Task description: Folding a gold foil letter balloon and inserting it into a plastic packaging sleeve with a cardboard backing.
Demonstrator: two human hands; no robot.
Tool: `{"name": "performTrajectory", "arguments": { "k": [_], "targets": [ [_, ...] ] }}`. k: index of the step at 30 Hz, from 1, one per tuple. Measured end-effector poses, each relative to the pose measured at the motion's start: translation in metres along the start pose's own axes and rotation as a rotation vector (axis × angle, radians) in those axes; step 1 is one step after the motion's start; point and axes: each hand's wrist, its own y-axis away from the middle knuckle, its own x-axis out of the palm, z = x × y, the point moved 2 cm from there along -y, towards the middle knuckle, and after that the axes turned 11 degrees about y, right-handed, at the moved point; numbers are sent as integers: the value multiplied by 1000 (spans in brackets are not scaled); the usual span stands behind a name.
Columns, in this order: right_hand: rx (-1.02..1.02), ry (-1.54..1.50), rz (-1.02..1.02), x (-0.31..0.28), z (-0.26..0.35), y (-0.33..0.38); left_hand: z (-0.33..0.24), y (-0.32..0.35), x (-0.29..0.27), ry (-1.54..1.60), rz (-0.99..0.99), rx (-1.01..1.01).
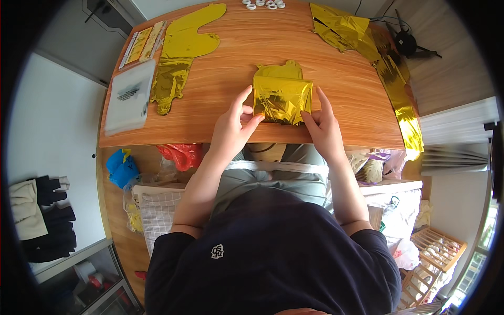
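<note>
A flat gold foil balloon (283, 94), folded over into a rough square, lies near the front edge of the wooden table (220, 100). Its rounded end with small tabs sticks out on the far side of the fold. At the near left corner, my left hand (231, 128) holds the foil with the thumb on top and the index finger stretched along the side. My right hand (324, 128) grips the near right corner in the same way, its index finger pointing up beside the foil. The fingers beneath the foil are partly hidden.
Another flat gold foil balloon (184, 44) lies at the left, beside a clear plastic bag (130, 97) and printed packets (142, 44). More gold foil (349, 31) runs down the right edge and hangs over. Several white rings (251, 6) sit at the back. A black device with cables (404, 42) stands far right.
</note>
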Motion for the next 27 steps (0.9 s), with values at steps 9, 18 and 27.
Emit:
{"name": "performTrajectory", "arguments": {
  "k": [9,18,27],
  "targets": [
    [14,58,-8,3,6,-2,-8,-4,2,-45,-3,-35],
    [-74,106,-87,12,-3,-1,-3,-5,-2,-53,30,-31],
    [-108,152,-105,13,-4,-2,2,3,2,-41,-67,63]
  ]
}}
